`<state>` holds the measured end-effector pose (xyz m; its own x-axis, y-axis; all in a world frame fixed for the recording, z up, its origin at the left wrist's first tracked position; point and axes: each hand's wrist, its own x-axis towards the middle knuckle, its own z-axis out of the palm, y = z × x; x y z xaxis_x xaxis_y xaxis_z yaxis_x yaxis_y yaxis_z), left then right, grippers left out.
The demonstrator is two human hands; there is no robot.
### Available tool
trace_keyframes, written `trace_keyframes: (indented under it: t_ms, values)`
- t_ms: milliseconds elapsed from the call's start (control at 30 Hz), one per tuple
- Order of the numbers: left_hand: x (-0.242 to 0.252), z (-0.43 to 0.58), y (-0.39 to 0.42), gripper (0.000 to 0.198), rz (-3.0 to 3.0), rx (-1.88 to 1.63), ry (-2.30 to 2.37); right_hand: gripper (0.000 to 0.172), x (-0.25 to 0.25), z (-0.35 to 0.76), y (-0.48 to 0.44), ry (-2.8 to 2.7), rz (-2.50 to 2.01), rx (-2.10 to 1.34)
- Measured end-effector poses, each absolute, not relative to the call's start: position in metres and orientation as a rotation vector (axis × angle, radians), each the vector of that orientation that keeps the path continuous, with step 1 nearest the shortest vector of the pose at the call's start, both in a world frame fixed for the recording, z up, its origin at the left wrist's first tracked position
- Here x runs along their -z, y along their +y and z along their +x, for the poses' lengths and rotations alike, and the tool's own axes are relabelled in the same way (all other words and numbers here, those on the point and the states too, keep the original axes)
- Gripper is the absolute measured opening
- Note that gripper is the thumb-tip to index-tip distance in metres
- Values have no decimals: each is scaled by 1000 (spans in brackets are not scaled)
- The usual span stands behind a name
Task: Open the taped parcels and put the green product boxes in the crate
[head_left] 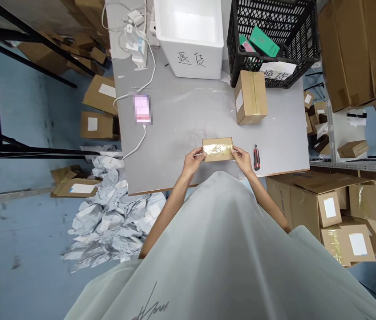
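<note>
A small flat cardboard box wrapped in shiny clear tape lies near the front edge of the grey table. My left hand grips its left end with curled fingers. My right hand grips its right end the same way. A red and black utility knife lies on the table just right of my right hand. A taller taped cardboard box stands further back on the table.
At the back stand a white foam box with handwriting and a black plastic crate holding green packets. A phone on a white cable lies left. Grey mailer bags are heaped on the floor left; cardboard boxes are stacked right.
</note>
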<state>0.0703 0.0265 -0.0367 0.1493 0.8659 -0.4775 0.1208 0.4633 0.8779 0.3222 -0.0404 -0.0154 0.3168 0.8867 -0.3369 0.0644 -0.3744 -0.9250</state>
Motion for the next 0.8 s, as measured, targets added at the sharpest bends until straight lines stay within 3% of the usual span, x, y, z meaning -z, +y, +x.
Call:
trace_keyframes:
  t_ms: [367, 800]
  values:
    - [29, 79, 27, 45, 1092, -760, 1366, 53, 16, 329, -24, -919, -1712, -1201]
    - [72, 51, -12, 77, 1100, -496, 1349, 61, 59, 315, -80, -932, -1770, -1364]
